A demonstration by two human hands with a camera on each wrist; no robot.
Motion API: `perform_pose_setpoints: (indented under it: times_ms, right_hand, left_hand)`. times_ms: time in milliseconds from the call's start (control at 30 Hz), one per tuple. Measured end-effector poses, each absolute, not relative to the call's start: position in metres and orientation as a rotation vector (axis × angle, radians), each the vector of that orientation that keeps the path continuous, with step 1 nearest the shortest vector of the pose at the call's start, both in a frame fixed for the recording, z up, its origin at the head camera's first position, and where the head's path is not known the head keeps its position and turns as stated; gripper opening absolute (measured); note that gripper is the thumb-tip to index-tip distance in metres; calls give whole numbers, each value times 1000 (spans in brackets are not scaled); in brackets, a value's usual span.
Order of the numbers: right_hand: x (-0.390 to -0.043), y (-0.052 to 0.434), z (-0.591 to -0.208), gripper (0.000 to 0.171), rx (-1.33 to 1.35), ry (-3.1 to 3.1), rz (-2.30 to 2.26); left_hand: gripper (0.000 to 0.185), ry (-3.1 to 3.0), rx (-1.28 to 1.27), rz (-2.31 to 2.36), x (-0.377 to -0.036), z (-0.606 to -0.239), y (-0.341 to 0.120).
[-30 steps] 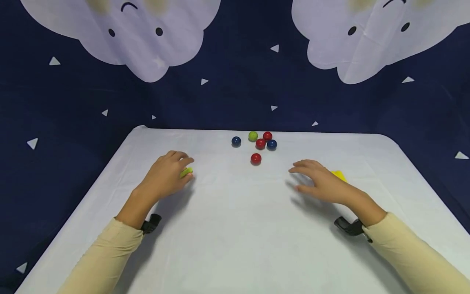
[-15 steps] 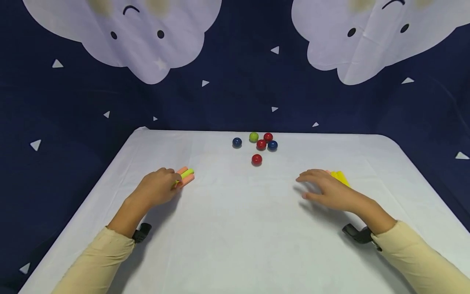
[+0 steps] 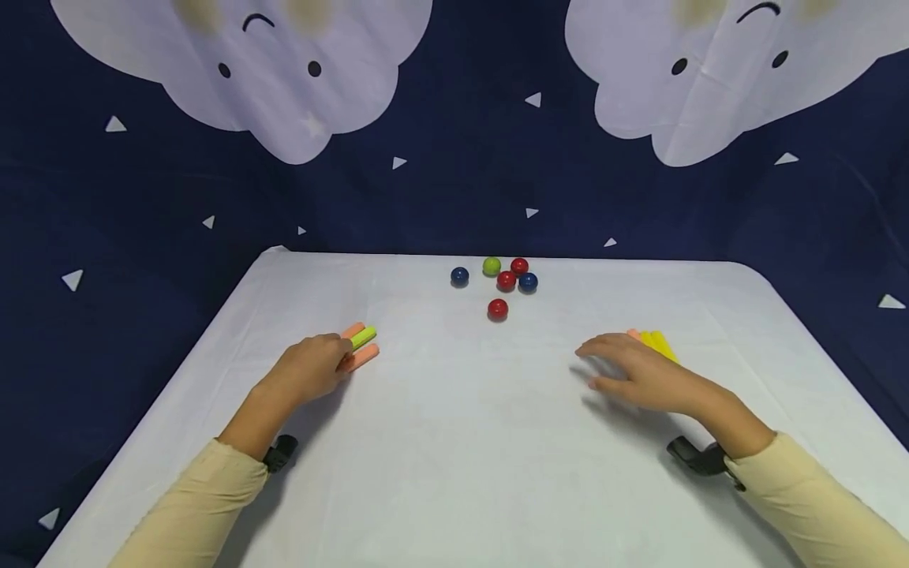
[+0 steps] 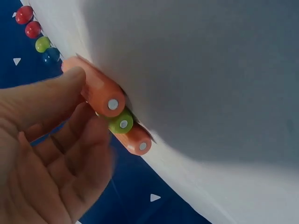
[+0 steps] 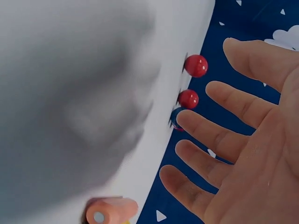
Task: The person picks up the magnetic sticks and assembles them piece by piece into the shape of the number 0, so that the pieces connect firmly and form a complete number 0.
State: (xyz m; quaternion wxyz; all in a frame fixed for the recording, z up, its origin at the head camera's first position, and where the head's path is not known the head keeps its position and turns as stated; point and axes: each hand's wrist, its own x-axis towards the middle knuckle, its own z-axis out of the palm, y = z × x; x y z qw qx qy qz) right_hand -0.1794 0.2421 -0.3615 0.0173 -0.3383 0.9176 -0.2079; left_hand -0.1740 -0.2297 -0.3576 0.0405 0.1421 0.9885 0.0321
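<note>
On the white tablecloth (image 3: 454, 465), the left hand (image 3: 305, 369) pinches the near orange stick (image 3: 364, 357) beside a green stick (image 3: 364, 337), and the right hand (image 3: 642, 372) hovers unclasped by yellow sticks (image 3: 663, 345): both stick groups appear already gathered, the six balls (image 3: 498, 309) apparently not.

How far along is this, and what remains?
Looks done: two orange sticks and a green stick are grouped on the left; yellow sticks and a further orange stick are grouped on the right. In hand: the left hand has its thumb on the near orange stick; the right hand holds nothing. Probably left: the six balls, which neither of the hands touches.
</note>
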Motion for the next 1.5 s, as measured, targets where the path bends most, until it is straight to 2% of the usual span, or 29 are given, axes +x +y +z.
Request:
perform_pose_setpoints:
  times_ms: [467, 667, 933, 1200, 1500]
  right_hand:
    - [-177, 241, -363, 37, -1070, 2848, -644]
    - [-178, 234, -364, 38, -1048, 2836, -665]
    - [-182, 224, -367, 38, -1034, 2815, -672]
    - [-187, 217, -368, 39, -1012, 2786, -676]
    - [-204, 209, -367, 39, -1019, 2785, -669]
  left_hand:
    - [28, 3073, 564, 109, -173, -363, -217]
    - [30, 3051, 644, 139, -182, -365, -201]
    - [23, 3062, 761, 167, -204, -366, -179]
    - [10, 3012, 684, 214, -230, -368, -158]
    - [20, 2947, 537, 262, -259, -368, -134]
